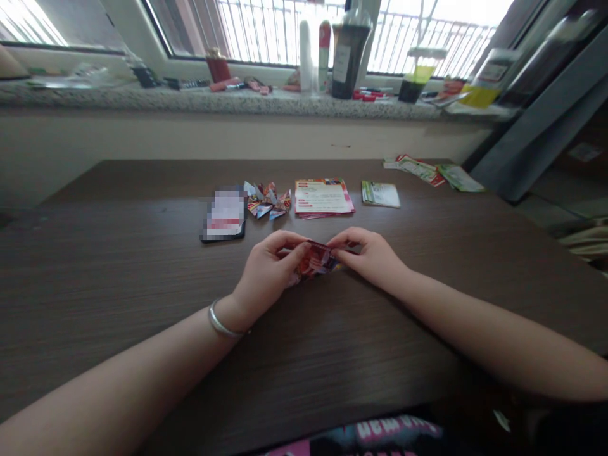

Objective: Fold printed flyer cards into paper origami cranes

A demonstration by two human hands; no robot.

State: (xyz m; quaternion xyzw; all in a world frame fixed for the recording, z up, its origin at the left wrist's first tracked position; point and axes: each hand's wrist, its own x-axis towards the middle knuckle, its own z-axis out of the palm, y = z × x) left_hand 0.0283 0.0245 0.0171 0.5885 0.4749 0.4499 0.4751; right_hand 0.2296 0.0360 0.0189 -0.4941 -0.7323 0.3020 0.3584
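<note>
Through the head view, my only one, I have both hands over the middle of the table (190, 354). The left hand (266, 266) pinches the left end of a printed paper (313, 261) between thumb and fingers; the right hand (373, 253) grips its upper right corner the same way. The paper looks bent, so I judge it partly worked, though I can't make out how many creases it has.

Toward the far edge, a cluster of folded pieces (268, 201) sits just beside the phone (224, 215); those look done to me. Right of them, a card stack (323, 196) and a smaller stack (380, 194) lie flat, apparently unworked. Loose packets (422, 170) lie by the far right corner.
</note>
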